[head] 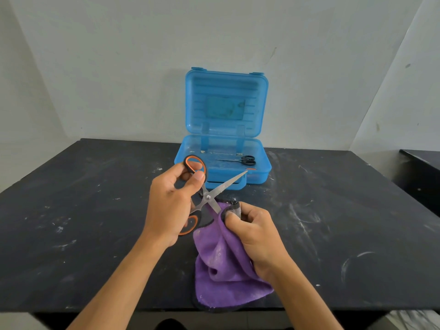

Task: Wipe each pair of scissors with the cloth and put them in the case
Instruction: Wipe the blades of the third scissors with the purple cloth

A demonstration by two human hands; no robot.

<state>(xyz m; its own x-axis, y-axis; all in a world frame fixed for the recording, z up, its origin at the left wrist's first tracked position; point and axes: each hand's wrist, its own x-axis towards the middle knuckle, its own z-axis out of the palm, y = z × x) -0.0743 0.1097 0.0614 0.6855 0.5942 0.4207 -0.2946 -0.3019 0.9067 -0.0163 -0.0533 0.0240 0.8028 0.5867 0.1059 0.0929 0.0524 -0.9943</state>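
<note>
My left hand [170,203] grips the black-and-orange handles of a pair of scissors [209,196], its blades spread wide. One blade points up right toward the case. The other blade runs down into the purple cloth [226,267], which my right hand [254,232] pinches around it. The cloth hangs down onto the table's near edge. Behind them stands the blue plastic case [263,173] with its lid upright. A small pair of black-handled scissors [240,160] lies inside it, and an orange handle [250,169] shows at the front wall.
The black table [95,222] is scuffed with white marks and dust. A pale wall rises right behind the case. A second dark surface [421,172] sits off the right edge. The table's left and right sides hold no objects.
</note>
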